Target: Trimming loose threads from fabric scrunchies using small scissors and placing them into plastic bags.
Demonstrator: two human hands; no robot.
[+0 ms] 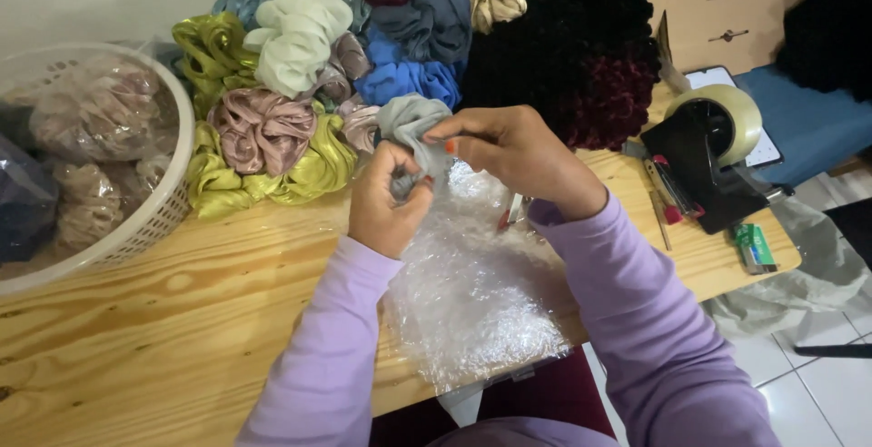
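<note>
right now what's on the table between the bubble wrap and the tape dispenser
In the head view, between the bubble wrap and the tape dispenser, bare wooden table shows, with a red-handled tool lying close beside the dispenser.

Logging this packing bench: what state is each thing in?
Grey scrunchie: held by both hands, off the table.
Left hand: gripping it.
Right hand: pinching it.
Bubble wrap: spread flat.
Basket: holds bagged scrunchies.
Tape dispenser: upright, roll loaded.
Scrunchie pile: heaped loose.

Both hands, left hand [389, 206] and right hand [513, 149], pinch a soft grey cloth scrunchie [409, 125] above crinkly clear bubble wrap [472, 293]; the white plastic basket [173, 202] sits at nine o'clock.
</note>
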